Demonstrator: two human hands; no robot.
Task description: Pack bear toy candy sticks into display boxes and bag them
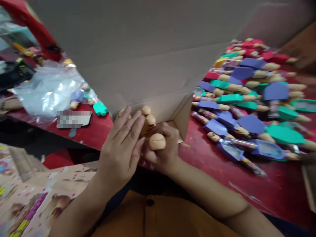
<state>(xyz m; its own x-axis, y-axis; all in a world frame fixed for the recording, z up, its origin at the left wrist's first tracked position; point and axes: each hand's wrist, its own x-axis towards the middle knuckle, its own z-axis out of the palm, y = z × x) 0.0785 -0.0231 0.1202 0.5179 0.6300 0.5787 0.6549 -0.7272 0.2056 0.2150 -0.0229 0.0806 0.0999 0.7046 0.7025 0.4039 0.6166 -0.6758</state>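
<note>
At the near side of the cardboard box (153,69), my right hand (171,149) is curled tight around a beige handle (157,142), its rounded end facing me. Just left of it, before the box, I have my left hand (118,149) with fingers straight and nearly together; I cannot tell whether its palm presses anything. Past my fingers, more beige ends (149,120) show near the box's wall. Right of the box, purple, green and red paddles (251,124) crowd the red table (207,172); left of it lies clear plastic (49,90).
</note>
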